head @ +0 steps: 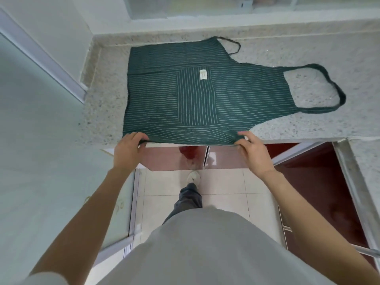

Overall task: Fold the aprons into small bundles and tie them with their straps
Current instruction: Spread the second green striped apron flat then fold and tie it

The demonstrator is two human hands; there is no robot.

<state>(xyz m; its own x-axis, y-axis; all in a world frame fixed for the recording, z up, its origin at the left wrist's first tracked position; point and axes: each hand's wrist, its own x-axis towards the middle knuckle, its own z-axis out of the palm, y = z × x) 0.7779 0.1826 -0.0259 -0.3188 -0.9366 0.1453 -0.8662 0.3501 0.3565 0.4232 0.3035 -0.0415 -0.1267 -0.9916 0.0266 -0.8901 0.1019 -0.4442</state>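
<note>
The apron (185, 95) lies spread flat on the speckled stone bench (308, 124) in front of you, dark green with thin pale stripes. Its bib end points to your right and its skirt end to your left. A square pocket (196, 97) sits in the middle with a small pale label (203, 75) near its far edge. The neck loop (320, 89) lies open on the bench to the right, and a thin waist strap (232, 45) curls on the bench at the far edge of the cloth.

The near edge of the apron runs along the front lip of the bench. Your left hand (127, 149) pinches that edge near its left corner, fingers curled over the cloth and thumb under it. Your right hand (251, 149) has the same grip on the near edge further right, just where the side curves in towards the bib. Both grips are narrow, closed on the fabric.

Below the bench, glossy red cupboard doors (176, 157) show between your arms. Your foot in a pale shoe (193, 176) stands on the light floor tiles (224, 192).
</note>
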